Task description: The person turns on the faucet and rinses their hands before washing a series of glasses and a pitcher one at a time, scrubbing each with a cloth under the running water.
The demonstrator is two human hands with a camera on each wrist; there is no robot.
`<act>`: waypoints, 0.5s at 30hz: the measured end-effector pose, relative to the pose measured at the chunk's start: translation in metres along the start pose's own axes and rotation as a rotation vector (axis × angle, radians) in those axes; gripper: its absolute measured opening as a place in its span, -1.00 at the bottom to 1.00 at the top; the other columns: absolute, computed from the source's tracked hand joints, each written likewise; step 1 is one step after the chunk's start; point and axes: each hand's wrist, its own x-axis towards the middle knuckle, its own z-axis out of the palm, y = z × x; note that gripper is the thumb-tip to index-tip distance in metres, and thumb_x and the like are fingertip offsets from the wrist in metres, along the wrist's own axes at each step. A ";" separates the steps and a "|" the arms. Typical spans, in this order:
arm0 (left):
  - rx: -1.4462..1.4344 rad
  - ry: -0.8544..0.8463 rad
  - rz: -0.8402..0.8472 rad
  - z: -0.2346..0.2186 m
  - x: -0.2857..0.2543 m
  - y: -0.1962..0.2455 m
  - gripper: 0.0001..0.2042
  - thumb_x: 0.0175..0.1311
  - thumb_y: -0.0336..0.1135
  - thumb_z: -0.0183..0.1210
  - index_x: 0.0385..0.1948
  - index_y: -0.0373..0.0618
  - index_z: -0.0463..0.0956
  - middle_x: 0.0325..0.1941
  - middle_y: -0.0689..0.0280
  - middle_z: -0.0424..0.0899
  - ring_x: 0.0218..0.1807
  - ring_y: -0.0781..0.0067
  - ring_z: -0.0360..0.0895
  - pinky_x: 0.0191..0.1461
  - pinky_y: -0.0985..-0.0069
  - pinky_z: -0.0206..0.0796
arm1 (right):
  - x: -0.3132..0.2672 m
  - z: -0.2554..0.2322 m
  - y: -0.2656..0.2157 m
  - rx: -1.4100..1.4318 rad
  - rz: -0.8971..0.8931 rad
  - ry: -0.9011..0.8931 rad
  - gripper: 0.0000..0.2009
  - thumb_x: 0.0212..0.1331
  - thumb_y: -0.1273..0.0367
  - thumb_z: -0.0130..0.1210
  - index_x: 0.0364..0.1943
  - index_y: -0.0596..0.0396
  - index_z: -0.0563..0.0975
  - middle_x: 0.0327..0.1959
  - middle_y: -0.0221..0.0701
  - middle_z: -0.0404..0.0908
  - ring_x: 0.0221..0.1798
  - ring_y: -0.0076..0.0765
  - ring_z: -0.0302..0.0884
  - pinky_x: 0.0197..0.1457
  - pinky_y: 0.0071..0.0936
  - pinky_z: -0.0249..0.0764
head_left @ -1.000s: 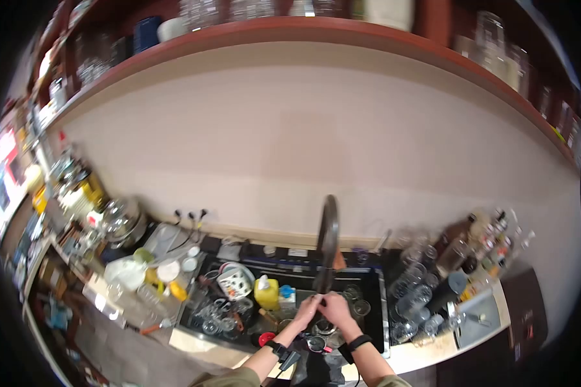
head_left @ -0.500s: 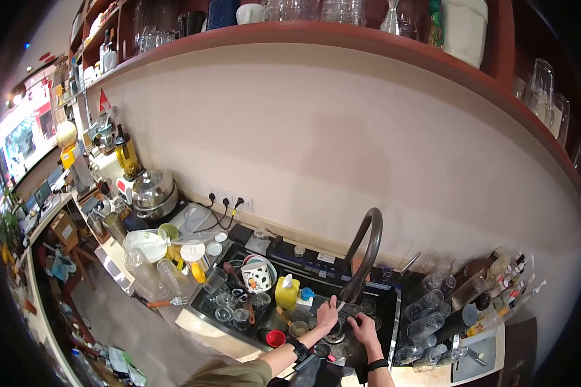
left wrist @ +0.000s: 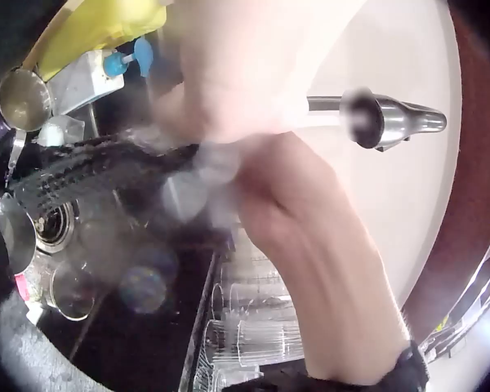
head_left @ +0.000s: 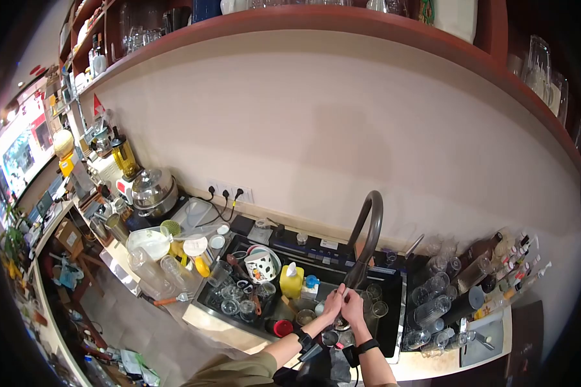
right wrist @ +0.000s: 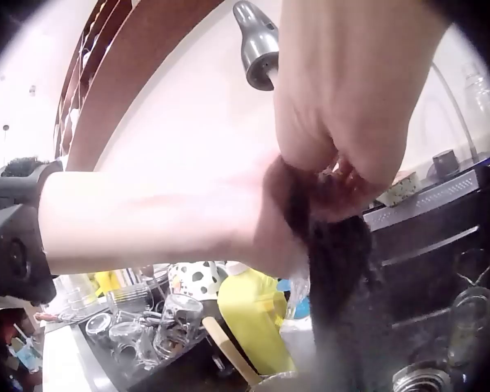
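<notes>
Below the dark curved faucet (head_left: 366, 238), both hands are close together over the sink. My left hand (head_left: 333, 304) (left wrist: 245, 73) and my right hand (head_left: 353, 308) (right wrist: 343, 106) grip a dark, wet, textured cloth-like piece (left wrist: 106, 173) (right wrist: 339, 269) between them. It hangs down from the fingers in the right wrist view. The faucet's metal spout head (left wrist: 384, 121) (right wrist: 257, 49) is just beyond the hands. Fingertips are partly hidden and blurred in both wrist views.
Left of the hands are a yellow bottle (head_left: 291, 282), a red cup (head_left: 282, 328), a spotted container (head_left: 261, 266) and piled glassware (head_left: 231, 307). A drain (left wrist: 55, 227) lies below. Clear glasses (head_left: 432, 311) and bottles crowd the right counter, under a wall shelf (head_left: 290, 20).
My hands, apart half a second ago with the dark piece stretched between them, have come together under the faucet. The head view has shifted slightly.
</notes>
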 end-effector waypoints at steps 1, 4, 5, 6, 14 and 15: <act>0.057 -0.023 -0.001 -0.001 0.004 -0.001 -0.62 0.34 -0.02 -0.11 -0.32 -0.20 0.47 -0.36 0.29 0.55 -0.26 0.44 0.46 -0.17 0.48 0.27 | 0.000 0.000 -0.002 0.008 0.013 -0.005 -0.82 0.07 0.38 0.12 -0.30 0.18 0.57 -0.47 -0.18 0.62 -0.40 -0.30 0.61 -0.30 -0.38 0.47; 0.200 0.009 -0.034 -0.002 0.002 0.009 -0.66 0.28 -0.10 -0.10 -0.28 -0.23 0.46 -0.36 0.25 0.55 -0.26 0.37 0.48 -0.16 0.47 0.27 | -0.001 -0.001 -0.007 0.032 0.075 -0.011 -0.80 0.07 0.35 0.11 -0.30 0.21 0.56 -0.47 -0.17 0.63 -0.37 -0.30 0.62 -0.29 -0.39 0.46; 0.204 0.028 -0.021 -0.001 0.011 0.003 -0.67 0.27 -0.11 -0.10 -0.27 -0.23 0.46 -0.36 0.23 0.55 -0.24 0.34 0.48 -0.15 0.47 0.27 | -0.001 -0.002 -0.007 0.029 0.087 0.002 -0.80 0.07 0.35 0.11 -0.30 0.21 0.56 -0.47 -0.16 0.63 -0.37 -0.30 0.63 -0.29 -0.39 0.46; 0.209 0.045 -0.010 0.001 0.012 -0.001 -0.67 0.25 -0.12 -0.10 -0.25 -0.24 0.46 -0.35 0.21 0.55 -0.23 0.32 0.49 -0.14 0.46 0.28 | -0.001 -0.002 -0.004 0.030 0.074 0.028 -0.80 0.07 0.35 0.10 -0.30 0.21 0.56 -0.47 -0.14 0.62 -0.36 -0.31 0.63 -0.30 -0.39 0.46; -0.045 0.135 0.068 -0.001 0.027 -0.016 -0.46 0.31 0.13 -0.08 -0.54 -0.25 0.51 -0.56 0.28 0.54 -0.47 0.44 0.43 -0.35 0.41 0.28 | -0.032 -0.007 -0.003 0.865 0.358 -0.133 -0.74 0.31 0.34 -0.05 0.04 0.06 0.42 -0.20 -0.48 0.56 -0.20 -0.54 0.52 -0.13 -0.56 0.47; 0.018 0.197 0.055 0.003 0.024 -0.013 -0.47 0.33 0.12 -0.10 -0.58 -0.21 0.49 -0.60 0.33 0.51 -0.53 0.47 0.41 -0.42 0.43 0.25 | -0.042 -0.009 -0.007 0.849 0.422 -0.052 -0.74 0.31 0.29 -0.06 0.02 0.05 0.42 -0.22 -0.44 0.57 -0.20 -0.48 0.54 -0.11 -0.47 0.48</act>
